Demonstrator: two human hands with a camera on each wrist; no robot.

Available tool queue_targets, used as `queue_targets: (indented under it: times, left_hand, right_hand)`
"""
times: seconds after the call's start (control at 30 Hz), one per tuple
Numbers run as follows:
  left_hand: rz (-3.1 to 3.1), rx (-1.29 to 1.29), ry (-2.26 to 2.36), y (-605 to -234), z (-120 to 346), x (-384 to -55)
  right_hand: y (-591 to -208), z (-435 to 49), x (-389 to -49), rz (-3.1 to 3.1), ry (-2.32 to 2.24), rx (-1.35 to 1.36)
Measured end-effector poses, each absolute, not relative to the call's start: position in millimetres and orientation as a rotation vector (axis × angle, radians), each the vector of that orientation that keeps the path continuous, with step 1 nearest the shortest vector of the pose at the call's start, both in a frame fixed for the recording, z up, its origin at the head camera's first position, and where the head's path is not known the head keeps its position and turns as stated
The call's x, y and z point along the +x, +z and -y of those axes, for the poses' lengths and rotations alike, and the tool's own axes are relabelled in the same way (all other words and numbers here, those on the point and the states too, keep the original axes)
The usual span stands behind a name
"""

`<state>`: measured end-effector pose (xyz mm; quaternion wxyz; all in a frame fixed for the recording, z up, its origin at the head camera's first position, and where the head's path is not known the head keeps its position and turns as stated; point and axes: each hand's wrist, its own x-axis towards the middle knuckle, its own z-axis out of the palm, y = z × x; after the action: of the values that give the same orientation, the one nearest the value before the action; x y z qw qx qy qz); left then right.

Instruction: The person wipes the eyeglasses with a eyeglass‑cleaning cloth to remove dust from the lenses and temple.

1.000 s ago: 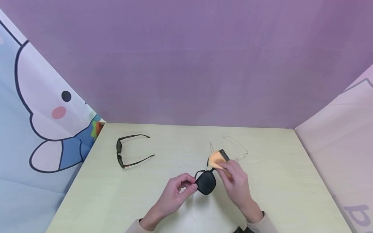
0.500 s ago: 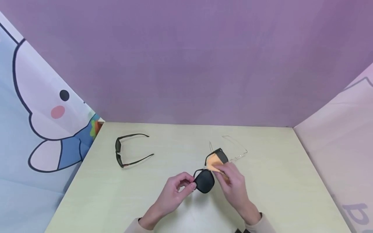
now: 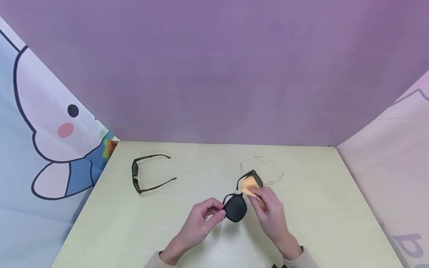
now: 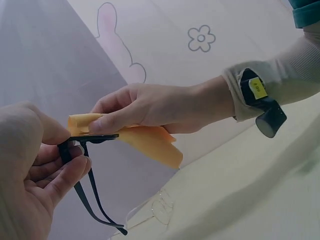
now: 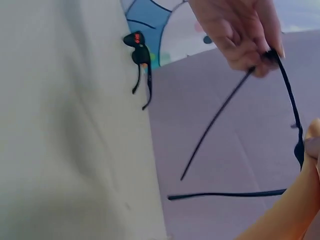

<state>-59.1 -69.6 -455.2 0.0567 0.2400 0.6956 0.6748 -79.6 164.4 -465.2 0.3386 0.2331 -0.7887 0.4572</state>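
A pair of black sunglasses (image 3: 236, 209) is held above the table, dark lenses toward the person. My left hand (image 3: 204, 219) pinches it at the hinge corner of the left lens. In my right hand (image 3: 270, 212) is an orange cloth (image 3: 250, 184), pinched over the right lens. From the left wrist view, the cloth (image 4: 150, 142) wraps the frame's far end and hangs below the right fingers (image 4: 117, 112). Both temples (image 5: 220, 120) stand unfolded, pointing away from the person, as the right wrist view shows.
Another pair of dark sunglasses (image 3: 135, 175) lies unfolded on the table (image 3: 151, 230) at left. Behind the right hand lie thin wire-framed glasses (image 3: 276, 179), partly covered by the held pair. A purple backdrop (image 3: 214, 74) closes the far edge, with printed cloths at both sides.
The right hand shifts slightly over the right lens with the cloth, first uncovering more of the frame, then sitting a little to the right. The left hand keeps its grip nearly still.
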Motion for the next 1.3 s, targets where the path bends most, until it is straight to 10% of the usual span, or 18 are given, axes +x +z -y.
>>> queue_targets:
  times: [0.87, 1.3]
  left_hand:
    - [-2.163, 0.654, 2.000, -466, 72, -62]
    - [-2.615, 1.113, 1.731, -472, 73, -69]
  right_hand:
    - [-483, -152, -63, 2.057, 1.365, 0.575]
    - [-482, -157, -69, 1.897, 1.407, 0.553]
